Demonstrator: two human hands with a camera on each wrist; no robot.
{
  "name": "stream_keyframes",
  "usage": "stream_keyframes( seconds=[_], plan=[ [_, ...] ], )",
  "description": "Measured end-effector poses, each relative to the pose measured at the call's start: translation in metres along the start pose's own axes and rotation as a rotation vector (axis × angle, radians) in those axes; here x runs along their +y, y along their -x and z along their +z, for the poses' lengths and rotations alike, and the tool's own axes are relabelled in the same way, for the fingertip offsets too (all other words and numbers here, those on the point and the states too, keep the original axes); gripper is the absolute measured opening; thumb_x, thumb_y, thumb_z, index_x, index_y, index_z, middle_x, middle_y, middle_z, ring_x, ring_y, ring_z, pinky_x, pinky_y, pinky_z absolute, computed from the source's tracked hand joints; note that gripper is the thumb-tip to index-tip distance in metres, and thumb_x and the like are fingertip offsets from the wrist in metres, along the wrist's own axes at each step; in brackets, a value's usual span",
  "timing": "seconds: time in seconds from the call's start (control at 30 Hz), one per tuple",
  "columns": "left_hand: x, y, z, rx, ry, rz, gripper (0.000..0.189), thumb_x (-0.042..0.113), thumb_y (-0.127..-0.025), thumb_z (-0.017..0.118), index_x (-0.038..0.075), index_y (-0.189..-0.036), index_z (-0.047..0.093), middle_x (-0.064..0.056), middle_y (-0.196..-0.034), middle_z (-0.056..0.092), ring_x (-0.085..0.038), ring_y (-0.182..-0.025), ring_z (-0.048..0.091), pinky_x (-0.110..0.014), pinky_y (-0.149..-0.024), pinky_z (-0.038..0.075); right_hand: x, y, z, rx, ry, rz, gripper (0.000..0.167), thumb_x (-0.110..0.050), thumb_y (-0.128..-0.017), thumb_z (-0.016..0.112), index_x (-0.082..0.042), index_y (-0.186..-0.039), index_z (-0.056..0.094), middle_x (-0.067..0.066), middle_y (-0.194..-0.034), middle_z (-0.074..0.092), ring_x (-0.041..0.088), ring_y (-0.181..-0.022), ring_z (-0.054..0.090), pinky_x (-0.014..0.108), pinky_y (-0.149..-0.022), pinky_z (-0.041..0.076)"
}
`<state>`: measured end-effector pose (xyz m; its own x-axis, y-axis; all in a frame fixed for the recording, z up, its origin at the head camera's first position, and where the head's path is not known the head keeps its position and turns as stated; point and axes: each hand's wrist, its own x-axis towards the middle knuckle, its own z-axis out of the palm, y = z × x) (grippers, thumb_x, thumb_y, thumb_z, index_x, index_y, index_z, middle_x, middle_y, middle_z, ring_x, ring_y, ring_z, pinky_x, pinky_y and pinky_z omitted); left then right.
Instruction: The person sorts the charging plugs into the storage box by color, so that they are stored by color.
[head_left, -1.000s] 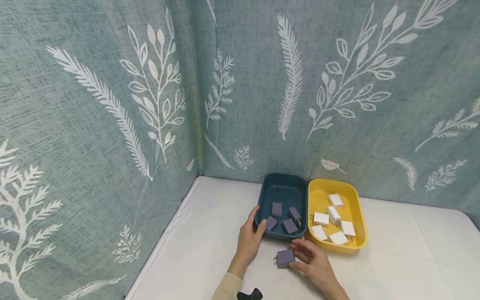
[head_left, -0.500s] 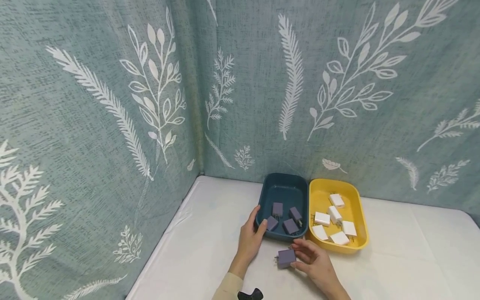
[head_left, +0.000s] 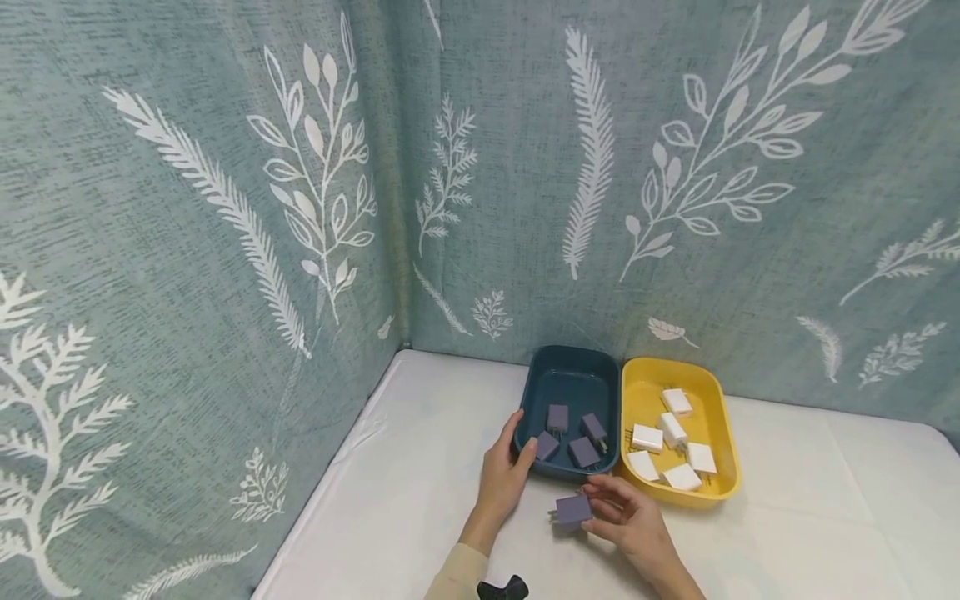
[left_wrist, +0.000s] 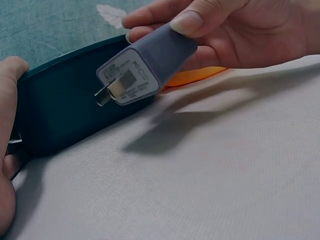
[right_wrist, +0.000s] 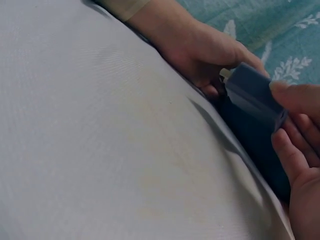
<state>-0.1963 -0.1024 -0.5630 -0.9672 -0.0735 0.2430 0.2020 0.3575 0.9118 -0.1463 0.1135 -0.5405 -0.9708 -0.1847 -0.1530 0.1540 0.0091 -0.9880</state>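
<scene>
A purple charger plug is pinched between the thumb and fingers of my right hand, its metal prongs facing left. In the left wrist view the charger hangs above the white cloth, casting a shadow, with its printed prong face showing. My left hand grips the front left corner of the dark blue tray, thumb at the rim. Several purple chargers lie in that tray's near half. The held charger is in front of the tray, outside it.
A yellow tray with several white chargers stands right beside the blue one. Both trays sit near the back curtain. White cloth covers the table. A small black object shows at the bottom edge.
The charger in my right hand has risen slightly off the table. My left hand keeps its place on the blue tray. The head view has shifted a little.
</scene>
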Motion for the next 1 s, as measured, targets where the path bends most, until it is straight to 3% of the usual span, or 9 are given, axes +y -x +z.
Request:
stream_keyframes(
  seconds=[0.33, 0.7, 0.87, 1.0],
  plan=[
    [0.001, 0.001, -0.001, -0.013, -0.003, -0.015, 0.055, 0.037, -0.098, 0.054, 0.021, -0.149, 0.039, -0.003, -0.152, 0.044, -0.022, -0.140, 0.044, -0.045, -0.114, 0.037, -0.003, 0.002, -0.001, -0.053, -0.108, -0.049, 0.072, 0.008, -0.068, 0.080, 0.012, -0.132, 0.048, 0.004, -0.114, 0.069, 0.007, -0.104, 0.067, 0.025, -0.090, 0.056],
    [-0.001, 0.001, 0.000, -0.002, -0.007, -0.006, 0.055, 0.037, -0.098, 0.055, 0.022, -0.149, 0.040, -0.003, -0.151, 0.045, -0.022, -0.139, 0.044, -0.047, -0.114, 0.038, -0.011, -0.004, -0.001, -0.175, -0.053, -0.379, 0.063, 0.008, -0.070, 0.079, 0.020, -0.124, 0.049, -0.002, -0.115, 0.068, 0.003, -0.105, 0.065, 0.027, -0.092, 0.055],
    [-0.002, 0.001, 0.001, -0.010, -0.005, -0.004, 0.055, 0.037, -0.099, 0.054, 0.021, -0.149, 0.039, -0.003, -0.152, 0.045, -0.022, -0.139, 0.045, -0.046, -0.114, 0.038, -0.017, -0.006, -0.001, -0.144, -0.057, -0.351, 0.064, 0.008, -0.071, 0.078, 0.024, -0.124, 0.045, -0.004, -0.112, 0.069, 0.003, -0.104, 0.065, 0.024, -0.091, 0.055],
    [-0.002, 0.000, 0.001, -0.011, 0.000, -0.001, 0.055, 0.037, -0.099, 0.054, 0.020, -0.149, 0.039, -0.004, -0.151, 0.045, -0.022, -0.138, 0.045, -0.046, -0.113, 0.039, -0.022, -0.007, -0.003, -0.090, -0.032, -0.268, 0.067, 0.005, -0.072, 0.079, 0.019, -0.128, 0.046, 0.006, -0.116, 0.069, 0.003, -0.103, 0.066, 0.024, -0.091, 0.055]
  ],
)
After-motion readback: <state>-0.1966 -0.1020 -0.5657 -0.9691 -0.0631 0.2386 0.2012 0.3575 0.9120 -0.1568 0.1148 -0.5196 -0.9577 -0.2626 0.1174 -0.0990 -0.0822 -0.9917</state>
